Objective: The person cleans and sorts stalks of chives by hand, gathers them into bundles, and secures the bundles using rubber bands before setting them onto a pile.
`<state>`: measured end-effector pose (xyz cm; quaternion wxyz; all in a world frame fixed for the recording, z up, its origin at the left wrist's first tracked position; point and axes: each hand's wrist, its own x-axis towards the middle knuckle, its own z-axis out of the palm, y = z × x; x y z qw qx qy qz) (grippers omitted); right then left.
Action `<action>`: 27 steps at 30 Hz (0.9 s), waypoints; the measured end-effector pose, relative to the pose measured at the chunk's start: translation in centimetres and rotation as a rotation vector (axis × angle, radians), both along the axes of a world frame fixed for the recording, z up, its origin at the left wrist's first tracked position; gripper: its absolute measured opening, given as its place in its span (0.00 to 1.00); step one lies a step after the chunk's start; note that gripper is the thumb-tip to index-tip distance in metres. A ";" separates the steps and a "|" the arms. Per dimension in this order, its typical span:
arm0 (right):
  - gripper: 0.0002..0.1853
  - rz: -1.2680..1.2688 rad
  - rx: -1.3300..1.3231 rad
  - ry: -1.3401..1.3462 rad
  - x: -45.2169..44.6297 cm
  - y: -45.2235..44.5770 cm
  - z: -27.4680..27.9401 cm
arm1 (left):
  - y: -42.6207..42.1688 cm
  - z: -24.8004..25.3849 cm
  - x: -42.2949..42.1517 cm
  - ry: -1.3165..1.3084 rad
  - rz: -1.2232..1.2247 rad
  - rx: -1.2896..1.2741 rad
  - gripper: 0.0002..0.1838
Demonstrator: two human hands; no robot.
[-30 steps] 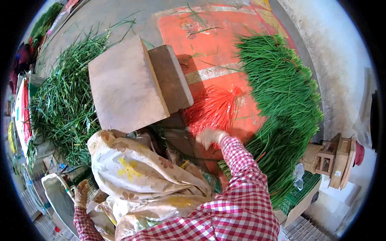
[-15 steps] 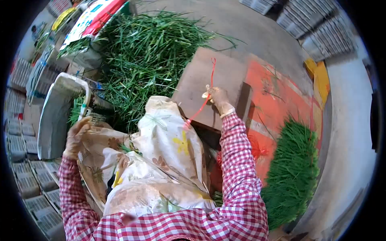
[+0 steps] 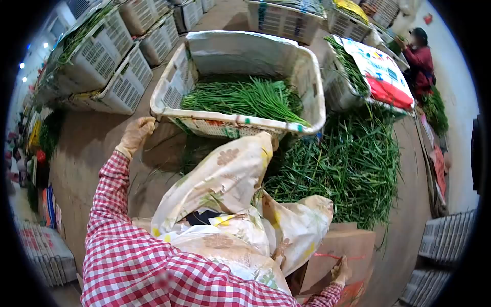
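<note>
My left hand [image 3: 137, 134], in a pale glove, is closed at the near left corner of a white plastic crate [image 3: 169, 110], its fingertips meeting the corner. Long, thin green stalks like chives [image 3: 245, 100] lie inside the crate. Low on the right, my right hand [image 3: 341, 271] is closed around a thin red tie [image 3: 327, 255], whose ends stick out on both sides. Beneath that hand is a brown cardboard-like box [image 3: 342, 238]. A floral cloth [image 3: 220, 169] covers my legs between my two hands.
A big heap of loose green leaves [image 3: 337, 163] lies right of my legs. More crates [image 3: 130, 82] stand stacked at the far left, and a crate topped by a red-and-white sack [image 3: 381, 74] is at the right. Another person [image 3: 419, 61] is at the far right.
My view has swung left, bringing the crate to the middle. My left hand stays by the crate's corner, and my right hand still has the red tie, now lower in view.
</note>
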<state>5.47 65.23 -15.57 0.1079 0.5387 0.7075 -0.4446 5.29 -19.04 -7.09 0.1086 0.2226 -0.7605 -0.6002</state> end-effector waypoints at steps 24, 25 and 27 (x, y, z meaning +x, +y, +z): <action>0.16 0.668 0.185 0.336 -14.4 -35.0 12.3 | 19.9 -7.4 -38.6 0.111 -1.468 -1.017 0.68; 0.16 0.635 0.172 0.334 -14.1 -34.6 12.2 | 21.4 -8.1 -39.0 0.131 -1.510 -1.002 0.69; 0.16 0.599 0.155 0.321 -13.6 -33.9 11.7 | 23.6 -8.9 -39.9 0.156 -1.516 -0.985 0.68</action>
